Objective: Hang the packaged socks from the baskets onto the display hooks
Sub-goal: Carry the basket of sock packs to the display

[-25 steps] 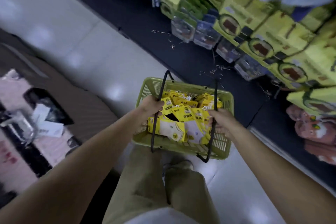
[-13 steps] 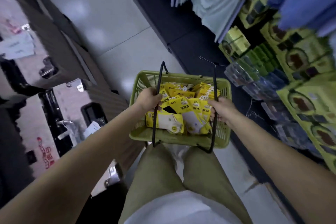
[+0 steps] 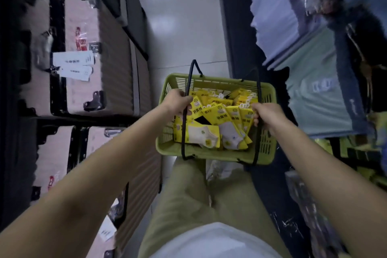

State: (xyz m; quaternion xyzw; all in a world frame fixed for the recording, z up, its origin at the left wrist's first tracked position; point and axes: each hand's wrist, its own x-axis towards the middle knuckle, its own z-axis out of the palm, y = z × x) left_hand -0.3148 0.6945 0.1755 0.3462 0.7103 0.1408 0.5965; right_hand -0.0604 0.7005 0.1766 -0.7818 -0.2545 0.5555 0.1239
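I carry a green plastic basket (image 3: 266, 144) in front of my legs, off the floor. Several yellow packages of white socks (image 3: 217, 119) lie piled inside it. My left hand (image 3: 178, 101) grips the left black wire handle (image 3: 185, 130). My right hand (image 3: 265, 114) grips the right black wire handle (image 3: 258, 81). No display hook shows clearly; the rack at the right is blurred.
Suitcases (image 3: 98, 58) with white tags stand in a row on the left. Folded blue and pale green garments (image 3: 314, 81) hang on the dark rack at the right, with yellow-green goods (image 3: 356, 148) below. A strip of white tiled floor (image 3: 184, 19) runs ahead between them.
My view has swung left along the aisle: the yellow-green sock display slid out to the right and the suitcases came in on the left. Both hands kept their grip on the basket handles.
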